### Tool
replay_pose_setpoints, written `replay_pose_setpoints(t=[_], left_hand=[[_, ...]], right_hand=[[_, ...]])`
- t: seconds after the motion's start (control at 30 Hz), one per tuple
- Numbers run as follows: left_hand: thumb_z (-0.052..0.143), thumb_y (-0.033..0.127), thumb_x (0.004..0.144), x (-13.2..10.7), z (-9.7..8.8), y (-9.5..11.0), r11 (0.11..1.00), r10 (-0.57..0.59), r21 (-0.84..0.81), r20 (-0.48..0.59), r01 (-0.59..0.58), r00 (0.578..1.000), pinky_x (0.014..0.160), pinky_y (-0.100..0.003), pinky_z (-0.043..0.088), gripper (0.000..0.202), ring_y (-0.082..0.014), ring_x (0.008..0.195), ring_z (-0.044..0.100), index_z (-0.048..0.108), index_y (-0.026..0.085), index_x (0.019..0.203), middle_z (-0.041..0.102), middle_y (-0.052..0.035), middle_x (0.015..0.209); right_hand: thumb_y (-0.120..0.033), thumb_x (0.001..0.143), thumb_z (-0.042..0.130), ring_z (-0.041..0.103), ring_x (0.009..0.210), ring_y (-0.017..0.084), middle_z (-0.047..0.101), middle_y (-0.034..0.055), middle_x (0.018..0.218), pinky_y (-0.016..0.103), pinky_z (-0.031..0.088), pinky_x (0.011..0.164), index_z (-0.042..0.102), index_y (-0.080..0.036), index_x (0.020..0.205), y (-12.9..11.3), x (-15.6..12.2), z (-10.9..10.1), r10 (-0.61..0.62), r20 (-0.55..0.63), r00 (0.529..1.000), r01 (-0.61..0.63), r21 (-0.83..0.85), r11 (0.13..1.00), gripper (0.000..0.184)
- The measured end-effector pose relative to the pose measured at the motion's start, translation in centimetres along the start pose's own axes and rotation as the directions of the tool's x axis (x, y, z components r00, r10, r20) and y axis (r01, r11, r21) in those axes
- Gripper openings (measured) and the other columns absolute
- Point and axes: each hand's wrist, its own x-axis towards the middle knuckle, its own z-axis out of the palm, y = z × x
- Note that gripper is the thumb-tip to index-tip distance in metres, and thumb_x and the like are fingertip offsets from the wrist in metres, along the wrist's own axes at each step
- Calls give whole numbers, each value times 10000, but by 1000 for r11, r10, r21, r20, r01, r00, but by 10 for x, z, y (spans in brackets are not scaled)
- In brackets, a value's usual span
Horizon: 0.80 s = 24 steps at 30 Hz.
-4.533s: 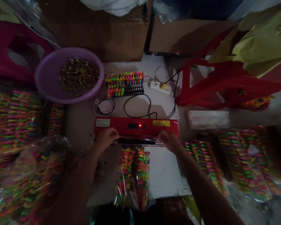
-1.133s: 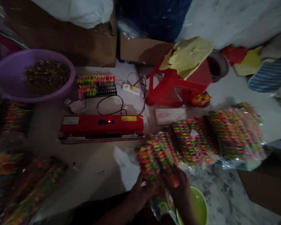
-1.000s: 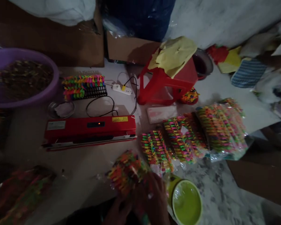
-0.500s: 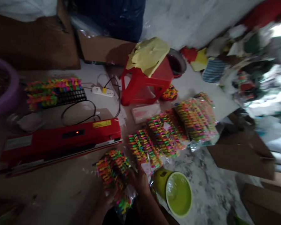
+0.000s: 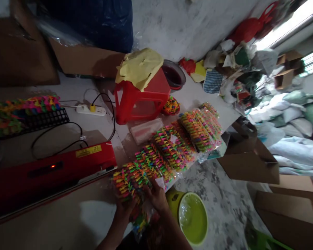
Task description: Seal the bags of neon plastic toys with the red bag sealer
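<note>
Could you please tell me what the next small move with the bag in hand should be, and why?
I would probably lay the bag down alongside the nearest pack, since the left hand and right hand hold it right beside that pack, and similar packs lie in a row beyond. Whether the bag already touches it, I cannot tell.

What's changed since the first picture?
The filled bag has moved from in front of the red machine to the right, beside the row of bags. The left hand and right hand let go of its edge and now hold its body. The view swung right. Red machine, lit light and red stool stayed put.
</note>
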Motion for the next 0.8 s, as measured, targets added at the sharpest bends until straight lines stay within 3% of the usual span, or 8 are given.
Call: replay_pose_setpoints(t=[0.13, 0.27, 0.4, 0.47, 0.53, 0.67, 0.73, 0.8], left_hand=[[802, 439, 564, 13, 29, 4, 999, 35, -17, 69, -34, 997, 799, -376, 526, 733, -244, 953, 648, 426, 234, 1158, 654, -96, 1070], [785, 446, 595, 23, 57, 17, 997, 58, -60, 172, -48, 983, 876, -394, 484, 760, -245, 1001, 628, 409, 211, 1212, 645, -123, 1093], [787, 399, 607, 24, 61, 31, 988, 155, -41, 268, -149, 951, 960, -384, 420, 780, -259, 1113, 561, 412, 176, 1253, 602, -149, 1182], [802, 365, 583, 23, 52, 33, 987, 149, 14, 317, -162, 936, 958, -376, 415, 786, -266, 1114, 552, 435, 155, 1246, 592, -155, 1196], [805, 343, 568, 21, 38, 30, 991, 95, 56, 325, -120, 941, 936, -367, 422, 792, -269, 1100, 553, 449, 150, 1249, 589, -151, 1201], [766, 320, 591, 11, -6, 18, 988, -128, 112, 215, 105, 968, 879, -342, 426, 875, -263, 1121, 535, 358, 169, 1350, 526, -159, 1286], [727, 353, 616, -3, -41, 13, 973, -209, 140, 194, 184, 959, 814, -332, 440, 813, -258, 1067, 566, 390, 164, 1332, 546, -158, 1260], [679, 430, 637, -22, -89, 11, 974, -184, 157, 146, 161, 972, 764, -316, 448, 656, -242, 994, 597, 518, 156, 1212, 605, -132, 1175]], right_hand=[[-542, 787, 482, 604, 642, 174, 670, 22, 691, 254, 458, 600, 595, -160, 1185, 13, 26, -17, 42, -9, 999, -42, -35, 998, 563], [-592, 769, 447, 549, 573, 147, 605, 9, 595, 230, 404, 538, 600, -110, 1162, 29, 53, -32, 65, -39, 997, -69, -101, 993, 640], [-574, 785, 439, 557, 564, 162, 629, 37, 605, 246, 394, 522, 666, -168, 1004, 39, 55, -41, 44, -116, 992, -75, -276, 958, 515], [-518, 807, 449, 588, 637, 194, 667, 79, 703, 287, 425, 585, 680, -187, 945, 37, 46, -35, -125, -270, 955, 6, -401, 916, 427], [-454, 820, 461, 607, 829, 248, 678, 133, 902, 368, 445, 737, 665, -167, 996, 26, 34, -17, -330, -372, 867, 130, -471, 872, 393], [-333, 816, 490, 446, 1194, 314, 554, 119, 1252, 489, 340, 959, 592, -209, 1177, -18, 15, 41, -614, -151, 775, 429, -588, 686, 396], [-261, 822, 480, 389, 1248, 316, 502, 91, 1325, 506, 304, 989, 561, -248, 1226, -36, 13, 65, -664, -59, 745, 468, -663, 584, 412], [-193, 824, 466, 377, 1263, 305, 489, 72, 1343, 510, 284, 1003, 548, -273, 1244, -42, 18, 76, -679, -37, 733, 455, -716, 530, 435]])
